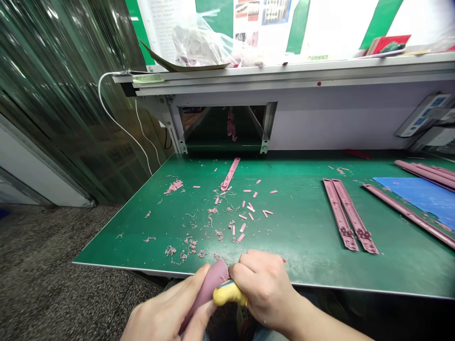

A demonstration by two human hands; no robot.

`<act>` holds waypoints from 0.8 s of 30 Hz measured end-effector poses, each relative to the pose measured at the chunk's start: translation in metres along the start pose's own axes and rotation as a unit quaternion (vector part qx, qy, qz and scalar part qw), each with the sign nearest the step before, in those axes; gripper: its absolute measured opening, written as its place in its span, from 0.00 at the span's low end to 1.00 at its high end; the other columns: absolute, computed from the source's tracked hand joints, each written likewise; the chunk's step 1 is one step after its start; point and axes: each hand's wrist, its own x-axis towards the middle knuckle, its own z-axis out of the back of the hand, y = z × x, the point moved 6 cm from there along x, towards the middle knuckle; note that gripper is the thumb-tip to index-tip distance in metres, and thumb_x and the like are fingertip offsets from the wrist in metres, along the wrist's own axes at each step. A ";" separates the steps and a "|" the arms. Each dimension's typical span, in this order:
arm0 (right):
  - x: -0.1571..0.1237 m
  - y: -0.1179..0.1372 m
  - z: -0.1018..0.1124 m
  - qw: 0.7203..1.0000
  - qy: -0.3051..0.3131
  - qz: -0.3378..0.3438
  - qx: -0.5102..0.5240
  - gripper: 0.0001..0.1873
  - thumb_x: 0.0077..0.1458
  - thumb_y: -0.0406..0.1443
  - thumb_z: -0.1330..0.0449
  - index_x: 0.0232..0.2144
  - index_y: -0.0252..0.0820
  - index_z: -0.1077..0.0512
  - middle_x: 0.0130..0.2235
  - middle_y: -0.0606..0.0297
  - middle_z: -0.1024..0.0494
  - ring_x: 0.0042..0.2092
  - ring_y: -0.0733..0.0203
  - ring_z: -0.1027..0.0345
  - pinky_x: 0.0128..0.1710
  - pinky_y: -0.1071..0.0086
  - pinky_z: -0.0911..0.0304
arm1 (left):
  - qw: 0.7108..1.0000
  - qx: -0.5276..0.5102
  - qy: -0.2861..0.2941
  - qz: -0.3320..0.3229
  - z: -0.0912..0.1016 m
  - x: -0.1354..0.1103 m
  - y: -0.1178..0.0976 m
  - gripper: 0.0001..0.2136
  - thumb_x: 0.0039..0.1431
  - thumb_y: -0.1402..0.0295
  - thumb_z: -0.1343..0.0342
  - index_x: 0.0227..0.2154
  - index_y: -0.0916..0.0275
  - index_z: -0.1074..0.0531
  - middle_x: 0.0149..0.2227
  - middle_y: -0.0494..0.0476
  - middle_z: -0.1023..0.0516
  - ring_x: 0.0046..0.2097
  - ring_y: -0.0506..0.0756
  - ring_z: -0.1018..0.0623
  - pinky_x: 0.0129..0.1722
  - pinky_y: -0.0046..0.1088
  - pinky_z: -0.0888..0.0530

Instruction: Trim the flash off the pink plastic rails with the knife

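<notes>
My left hand [167, 308] grips a mauve-pink moulded plastic strip [208, 288] at the front edge of the table, with the strip's lower end pointing down past the edge. My right hand [263, 289] closes around a yellow-handled trimming tool [227, 292], whose tip meets the strip's upper end. The blade is hidden by my fingers. Both hands are over the near edge of a green work mat [302, 237]. Pink plastic shavings [188, 248] and small cut pieces [245, 208] lie just beyond them.
A pink strip [230, 174] lies at the far side of the mat, and a pair of strips [350, 215] lies to the right. Further right are long pink bars [408, 215] and a blue sheet [419, 199]. A metal shelf [284, 76] runs above a rear opening [227, 128].
</notes>
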 end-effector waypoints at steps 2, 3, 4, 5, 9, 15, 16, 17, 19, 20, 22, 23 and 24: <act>0.001 -0.005 0.002 1.000 0.005 0.009 0.029 0.29 0.68 0.45 0.57 0.19 0.40 0.33 0.18 0.68 0.38 0.21 0.66 0.51 0.22 0.68 0.61 | 0.997 0.024 0.039 -0.064 0.002 0.004 0.004 0.19 0.60 0.66 0.47 0.54 0.64 0.33 0.46 0.60 0.19 0.40 0.56 0.18 0.37 0.23 0.21; 0.002 -0.007 0.003 0.999 0.017 0.015 0.045 0.29 0.67 0.48 0.57 0.20 0.40 0.32 0.18 0.69 0.38 0.21 0.66 0.51 0.22 0.68 0.61 | 0.993 0.044 0.061 -0.093 0.003 0.006 0.007 0.18 0.60 0.68 0.48 0.53 0.66 0.32 0.46 0.62 0.20 0.42 0.57 0.18 0.39 0.25 0.21; 0.002 -0.009 0.004 0.997 0.036 0.022 0.059 0.30 0.66 0.51 0.58 0.22 0.40 0.30 0.18 0.69 0.37 0.21 0.66 0.50 0.21 0.69 0.61 | 0.987 0.064 0.083 -0.121 0.004 0.007 0.009 0.18 0.60 0.71 0.49 0.53 0.66 0.32 0.48 0.62 0.21 0.46 0.58 0.20 0.43 0.29 0.22; 0.003 -0.010 0.004 0.995 0.062 0.030 0.068 0.31 0.66 0.52 0.59 0.24 0.40 0.29 0.19 0.69 0.36 0.21 0.66 0.49 0.21 0.69 0.61 | 0.980 0.080 0.101 -0.150 0.006 0.007 0.010 0.18 0.60 0.73 0.51 0.54 0.65 0.32 0.50 0.62 0.22 0.50 0.59 0.22 0.47 0.34 0.24; 0.001 -0.011 -0.002 0.982 0.162 0.073 0.061 0.27 0.67 0.44 0.60 0.25 0.41 0.30 0.22 0.67 0.34 0.23 0.64 0.48 0.22 0.68 0.60 | 0.951 0.084 0.163 -0.248 0.014 0.007 0.007 0.20 0.63 0.77 0.57 0.56 0.62 0.34 0.56 0.60 0.27 0.61 0.61 0.34 0.60 0.50 0.41; 0.001 -0.001 -0.006 0.973 0.148 0.103 0.147 0.27 0.67 0.43 0.57 0.19 0.40 0.33 0.20 0.68 0.38 0.22 0.65 0.51 0.22 0.68 0.60 | 0.941 0.081 0.184 -0.271 0.016 0.015 0.001 0.19 0.65 0.75 0.59 0.56 0.65 0.35 0.55 0.61 0.26 0.61 0.63 0.35 0.62 0.53 0.46; 0.002 0.000 -0.004 0.967 0.131 0.073 0.205 0.28 0.66 0.47 0.56 0.21 0.40 0.31 0.20 0.68 0.37 0.22 0.66 0.49 0.22 0.69 0.58 | 0.941 0.086 0.181 -0.272 0.016 0.016 0.000 0.19 0.65 0.75 0.59 0.56 0.65 0.34 0.54 0.60 0.25 0.59 0.63 0.32 0.62 0.52 0.43; 0.004 -0.001 -0.002 0.954 0.120 0.024 0.273 0.28 0.64 0.51 0.54 0.23 0.40 0.29 0.21 0.69 0.36 0.23 0.66 0.48 0.22 0.71 0.55 | 0.942 0.089 0.175 -0.273 0.016 0.016 0.000 0.18 0.65 0.76 0.59 0.55 0.65 0.33 0.51 0.61 0.24 0.55 0.62 0.29 0.60 0.52 0.39; 0.001 -0.006 -0.003 0.897 0.127 -0.106 0.409 0.25 0.58 0.55 0.46 0.25 0.40 0.28 0.22 0.71 0.37 0.24 0.68 0.46 0.24 0.74 0.50 | 0.948 0.087 0.160 -0.260 0.016 0.013 0.003 0.19 0.63 0.78 0.57 0.53 0.65 0.32 0.46 0.62 0.21 0.47 0.62 0.23 0.51 0.49 0.29; -0.002 -0.010 -0.005 0.856 0.138 -0.173 0.468 0.24 0.56 0.54 0.43 0.25 0.40 0.29 0.22 0.72 0.38 0.24 0.69 0.47 0.25 0.74 0.48 | 0.956 0.083 0.152 -0.236 0.015 0.010 0.008 0.20 0.61 0.80 0.57 0.55 0.64 0.33 0.44 0.62 0.21 0.43 0.61 0.22 0.45 0.46 0.26; -0.013 -0.021 -0.006 0.771 0.143 -0.286 0.550 0.23 0.53 0.53 0.40 0.23 0.40 0.33 0.21 0.73 0.40 0.23 0.70 0.49 0.24 0.75 0.48 | 0.975 0.032 0.149 -0.165 0.010 0.000 0.021 0.25 0.59 0.80 0.54 0.59 0.61 0.38 0.42 0.63 0.20 0.38 0.59 0.21 0.38 0.40 0.23; -0.019 -0.030 -0.005 0.736 0.127 -0.333 0.575 0.23 0.53 0.53 0.40 0.24 0.40 0.34 0.21 0.73 0.40 0.23 0.70 0.49 0.22 0.76 0.49 | 0.981 -0.017 0.150 -0.123 0.006 -0.006 0.027 0.27 0.58 0.78 0.51 0.61 0.58 0.40 0.43 0.62 0.20 0.37 0.58 0.21 0.36 0.36 0.23; -0.026 -0.039 -0.004 0.710 0.105 -0.374 0.588 0.23 0.54 0.54 0.41 0.27 0.41 0.34 0.22 0.73 0.39 0.22 0.70 0.49 0.21 0.76 0.50 | 0.983 -0.082 0.151 -0.070 0.001 -0.013 0.033 0.28 0.57 0.75 0.47 0.61 0.56 0.40 0.45 0.62 0.21 0.39 0.58 0.21 0.36 0.34 0.23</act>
